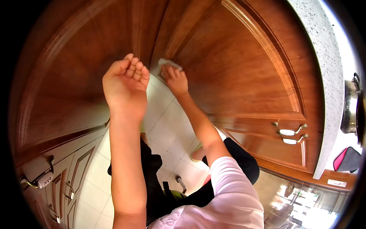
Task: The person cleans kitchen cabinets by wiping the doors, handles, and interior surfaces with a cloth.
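My right hand (176, 79) grips a whitish cloth (169, 63), its fingers pressing it against the lower edge of the right brown wooden cabinet door (232, 65). Hand and cloth are slightly blurred. Raised in front of the left wooden door (72, 72), my left hand (127, 82) has its palm turned towards me. Its fingers curl loosely and hold nothing. I cannot tell whether its back touches that door.
White floor tiles (164, 118) lie below. White-and-metal handles (288, 132) stick out at the right, and another handle (42, 179) at the lower left. A speckled countertop (320, 45) runs along the right, with a metal pot (349, 108) and a pink-and-grey pad (346, 159) beyond.
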Demonstrator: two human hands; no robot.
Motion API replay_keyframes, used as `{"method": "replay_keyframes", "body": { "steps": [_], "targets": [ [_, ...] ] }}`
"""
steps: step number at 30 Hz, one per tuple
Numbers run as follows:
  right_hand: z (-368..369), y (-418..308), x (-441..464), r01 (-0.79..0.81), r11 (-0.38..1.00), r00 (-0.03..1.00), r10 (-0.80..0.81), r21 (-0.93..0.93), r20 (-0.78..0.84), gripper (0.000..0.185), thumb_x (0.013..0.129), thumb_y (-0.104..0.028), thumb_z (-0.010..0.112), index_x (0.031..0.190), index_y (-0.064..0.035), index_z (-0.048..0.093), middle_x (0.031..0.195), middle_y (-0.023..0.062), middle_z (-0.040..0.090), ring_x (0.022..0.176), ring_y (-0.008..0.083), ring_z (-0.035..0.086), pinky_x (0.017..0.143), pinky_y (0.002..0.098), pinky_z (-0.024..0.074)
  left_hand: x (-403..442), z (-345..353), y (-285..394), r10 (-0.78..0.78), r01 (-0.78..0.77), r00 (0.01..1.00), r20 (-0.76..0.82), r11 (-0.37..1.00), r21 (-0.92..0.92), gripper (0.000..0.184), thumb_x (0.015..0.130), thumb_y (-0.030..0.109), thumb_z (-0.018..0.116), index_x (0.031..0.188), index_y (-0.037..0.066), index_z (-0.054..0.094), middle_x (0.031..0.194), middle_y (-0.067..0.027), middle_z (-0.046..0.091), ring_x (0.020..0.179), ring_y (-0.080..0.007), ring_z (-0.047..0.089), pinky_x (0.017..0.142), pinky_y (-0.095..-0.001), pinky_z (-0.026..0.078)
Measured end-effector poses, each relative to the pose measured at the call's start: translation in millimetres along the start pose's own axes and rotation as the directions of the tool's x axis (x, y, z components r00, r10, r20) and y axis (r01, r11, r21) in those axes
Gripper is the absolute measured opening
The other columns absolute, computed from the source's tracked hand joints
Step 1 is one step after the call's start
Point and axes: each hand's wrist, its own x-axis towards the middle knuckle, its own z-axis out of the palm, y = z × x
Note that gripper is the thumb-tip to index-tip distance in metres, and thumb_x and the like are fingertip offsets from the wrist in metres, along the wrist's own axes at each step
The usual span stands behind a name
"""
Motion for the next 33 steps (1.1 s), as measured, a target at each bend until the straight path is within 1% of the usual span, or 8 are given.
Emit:
{"method": "replay_keyframes", "body": {
  "steps": [6,9,14,19,22,24,31,33],
  "targets": [
    [34,-17,-113,0.074,0.996,0.916,-0.087,0.050,0.393,0.047,0.087,-0.018,0.059,0.133,-0.0104,0.061,0.126,-0.0009,0.054,0.107,0.0162,0.049,0.089,0.0308,0.0412,-6,14,-10,0.003,-0.002,0.999,-0.032,1.000,0.023,0.018,0.092,0.008,0.055,0.106,-0.002,0.060,0.095,-0.0068,0.060,0.085,-0.0165,0.058,0.080,-0.0295,0.052],
    [-12,16,-108,0.048,0.998,0.947,-0.058,0.040,0.317,0.046,0.087,-0.018,0.058,0.133,-0.0157,0.061,0.124,-0.0018,0.055,0.105,0.0165,0.051,0.090,0.0318,0.0410,-8,18,-14,-0.011,0.011,1.000,-0.026,1.000,0.019,0.016,0.092,0.006,0.055,0.105,-0.003,0.059,0.095,-0.0074,0.060,0.086,-0.0170,0.058,0.080,-0.0300,0.052],
    [-126,82,-19,-0.200,0.977,0.975,0.191,-0.074,-0.116,0.041,0.083,-0.011,0.063,0.120,-0.0254,0.070,0.113,-0.0033,0.059,0.094,0.0164,0.052,0.080,0.0335,0.0407,-10,19,-20,-0.032,0.032,0.999,-0.006,0.999,0.019,0.015,0.091,0.003,0.054,0.104,-0.003,0.060,0.094,-0.0080,0.060,0.086,-0.0176,0.058,0.081,-0.0311,0.052],
    [-189,133,71,-0.320,0.946,0.751,0.214,-0.060,-0.625,0.038,0.081,-0.002,0.066,0.112,-0.0222,0.075,0.110,0.0021,0.058,0.084,0.0222,0.057,0.064,0.0352,0.0453,-8,18,-25,-0.033,0.032,0.999,0.013,0.999,0.031,0.016,0.092,0.005,0.055,0.105,-0.003,0.059,0.094,-0.0078,0.059,0.084,-0.0174,0.058,0.079,-0.0308,0.053],
    [-151,96,39,-0.296,0.947,0.946,0.273,-0.123,-0.175,0.046,0.084,-0.015,0.061,0.128,-0.0256,0.067,0.120,-0.0006,0.056,0.100,0.0186,0.053,0.077,0.0333,0.0400,-5,18,-26,-0.036,0.036,0.999,0.019,0.999,0.019,0.016,0.092,0.007,0.055,0.105,-0.003,0.058,0.093,-0.0076,0.059,0.083,-0.0174,0.058,0.078,-0.0304,0.053],
    [-99,67,9,-0.109,0.994,0.987,0.105,-0.031,-0.119,0.048,0.086,-0.018,0.055,0.133,-0.0232,0.063,0.125,-0.0014,0.055,0.101,0.0175,0.051,0.078,0.0331,0.0398,-4,18,-27,-0.043,0.042,0.999,0.020,0.999,0.015,0.016,0.091,0.007,0.055,0.104,-0.003,0.058,0.092,-0.0075,0.059,0.083,-0.0175,0.058,0.078,-0.0304,0.053],
    [12,6,-137,0.130,0.991,0.888,-0.105,-0.025,0.447,0.051,0.087,-0.017,0.056,0.137,-0.0202,0.058,0.131,-0.0019,0.052,0.108,0.0175,0.051,0.086,0.0321,0.0425,-6,19,-28,-0.067,0.067,0.997,0.024,0.998,0.009,0.015,0.092,0.003,0.054,0.106,-0.003,0.059,0.095,-0.0080,0.060,0.087,-0.0181,0.059,0.081,-0.0319,0.053],
    [-11,22,-142,0.073,0.997,0.928,-0.074,0.018,0.366,0.043,0.087,-0.017,0.058,0.129,-0.0179,0.064,0.128,-0.0015,0.055,0.105,0.0170,0.052,0.083,0.0312,0.0420,-7,22,-27,-0.062,0.061,0.997,0.034,0.998,0.018,0.016,0.092,0.004,0.054,0.106,-0.003,0.058,0.095,-0.0080,0.059,0.086,-0.0180,0.059,0.080,-0.0314,0.053]
  ]
}}
